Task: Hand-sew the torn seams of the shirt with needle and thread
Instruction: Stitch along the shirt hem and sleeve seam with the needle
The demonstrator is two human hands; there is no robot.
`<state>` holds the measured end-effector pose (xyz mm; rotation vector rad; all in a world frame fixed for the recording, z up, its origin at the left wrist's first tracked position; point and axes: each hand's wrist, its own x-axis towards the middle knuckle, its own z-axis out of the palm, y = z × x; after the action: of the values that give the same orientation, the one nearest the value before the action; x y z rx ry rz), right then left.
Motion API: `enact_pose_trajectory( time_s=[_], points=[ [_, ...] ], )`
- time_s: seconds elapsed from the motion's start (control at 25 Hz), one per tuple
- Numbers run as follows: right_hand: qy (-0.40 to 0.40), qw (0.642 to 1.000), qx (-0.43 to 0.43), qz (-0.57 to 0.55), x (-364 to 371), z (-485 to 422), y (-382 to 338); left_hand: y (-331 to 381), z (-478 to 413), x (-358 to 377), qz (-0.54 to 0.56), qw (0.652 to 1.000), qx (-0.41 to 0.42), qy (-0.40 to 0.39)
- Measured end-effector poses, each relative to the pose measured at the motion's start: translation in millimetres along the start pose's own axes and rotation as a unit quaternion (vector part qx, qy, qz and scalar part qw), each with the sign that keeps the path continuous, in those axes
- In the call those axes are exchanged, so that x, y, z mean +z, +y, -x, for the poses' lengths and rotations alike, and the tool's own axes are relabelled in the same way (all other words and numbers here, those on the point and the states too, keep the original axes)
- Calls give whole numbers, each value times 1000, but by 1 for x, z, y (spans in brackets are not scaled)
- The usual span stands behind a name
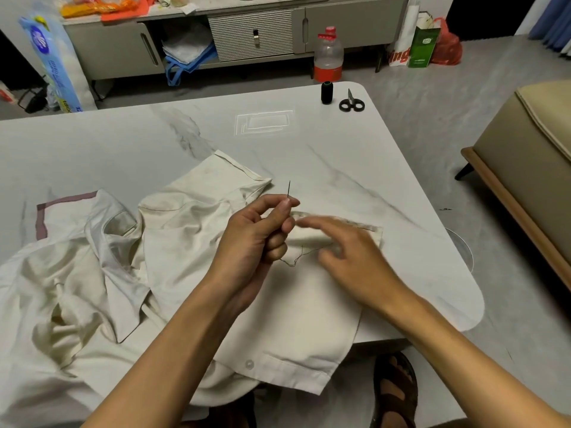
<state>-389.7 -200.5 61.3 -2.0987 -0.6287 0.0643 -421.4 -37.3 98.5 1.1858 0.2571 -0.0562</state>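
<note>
My left hand (259,239) pinched the needle (289,189), tip toward twelve o'clock. At its three o'clock, my right hand (349,257), blurred, was spread loosely over the shirt (185,242), holding nothing.

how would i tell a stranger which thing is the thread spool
Look to the far right corner of the marble table. The thread spool stands upright there, just left of the scissors. It is a small all-black cylinder, unlike the flat scissors.

Plastic bottle (328,54) — cabinet (253,35) behind it.
</note>
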Motion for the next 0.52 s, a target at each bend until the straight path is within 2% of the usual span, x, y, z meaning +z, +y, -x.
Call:
enact_pose_trajectory(
  time_s=[0.08, 0.12, 0.2, 0.28, 0.4, 0.48, 0.52],
  points=[
    [-139, 988, 33, -55, 5, 5, -10, -1, -3, 2, 40, 999, -15, 0],
    [-183, 978, 50, -80, 3, 7, -10, -1, -5, 2, 52, 998, -17, 6],
    [-220, 963, 87, -125, -5, 10, -9, -2, -9, -2, 61, 998, -18, 25],
    [-184, 966, 118, -140, -15, 11, -6, -4, -12, -3, 55, 997, -23, 41],
    [-19, 987, 124, -101, -24, 10, 2, -11, -13, 3, 38, 998, -34, 21],
    [59, 973, 138, -173, -25, 9, 0, -17, -12, 12, 32, 999, -42, -6],
    [68, 960, 146, -231, -24, 8, -3, -20, -13, 16, 32, 998, -46, -20]
  ],
)
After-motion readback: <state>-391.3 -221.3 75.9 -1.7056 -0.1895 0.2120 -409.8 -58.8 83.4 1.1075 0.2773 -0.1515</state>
